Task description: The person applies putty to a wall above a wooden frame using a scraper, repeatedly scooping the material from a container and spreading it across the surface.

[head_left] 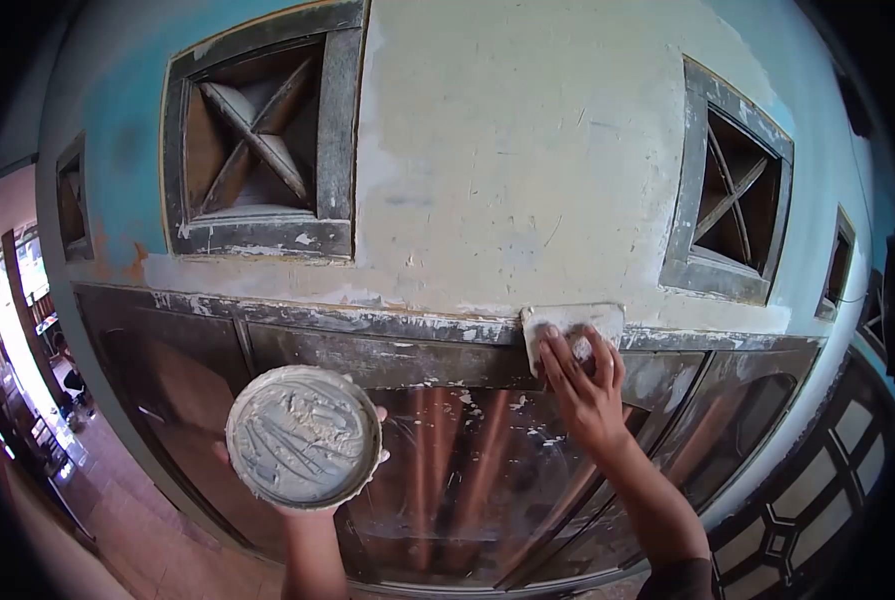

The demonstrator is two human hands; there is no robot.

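My left hand (381, 438) holds up a round tub (305, 437) from below; its fingertips show at the rim. Whitish-grey paste with ridged marks fills the tub. My right hand (587, 390) has its fingers pressed on a flat, pale, paste-smeared spreader (573, 325). The spreader lies against the lower edge of the cream wall patch (497, 160), where it meets the dark wooden frame (437, 322). White smears mark that frame.
Two square vents with crossed slats, one upper left (257, 135) and one upper right (732, 185), are set in the wall. Below is a glass pane (457, 480) with orange curtains behind. A tiled floor (137, 490) and a person (69, 375) are at far left.
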